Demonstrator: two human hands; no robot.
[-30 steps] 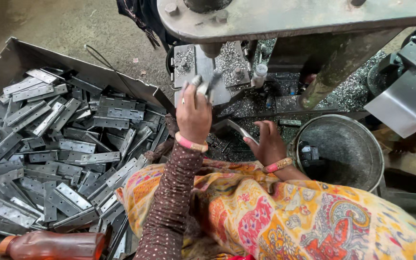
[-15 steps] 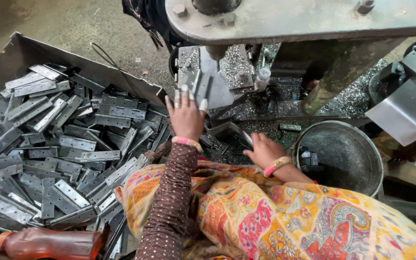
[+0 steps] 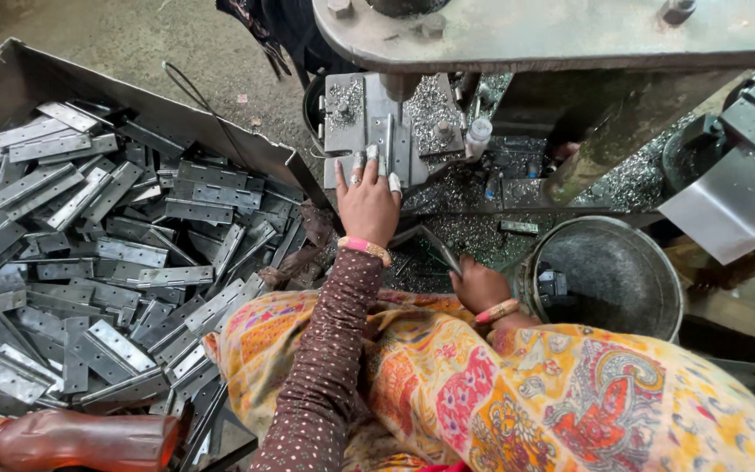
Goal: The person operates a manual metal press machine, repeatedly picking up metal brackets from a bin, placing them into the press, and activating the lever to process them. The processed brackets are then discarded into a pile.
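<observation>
Two hands are at the press. Our left hand (image 3: pixel 367 197) has moved forward since a second ago, when it was raised with a metal piece; now its fingers (image 3: pixel 372 156) lie flat and spread on the die block (image 3: pixel 369 122), pressing a narrow hinge plate (image 3: pixel 384 140) into place under the ram. Our right hand (image 3: pixel 479 284) stays low by the bucket (image 3: pixel 609 275), closed on a second plate (image 3: pixel 434 245) that juts up and left. So one blank looks seated and the next ready. Left of us, the tray (image 3: pixel 37 74) holds many hinge plates; a brown bottle (image 3: pixel 80 441) lies near.
</observation>
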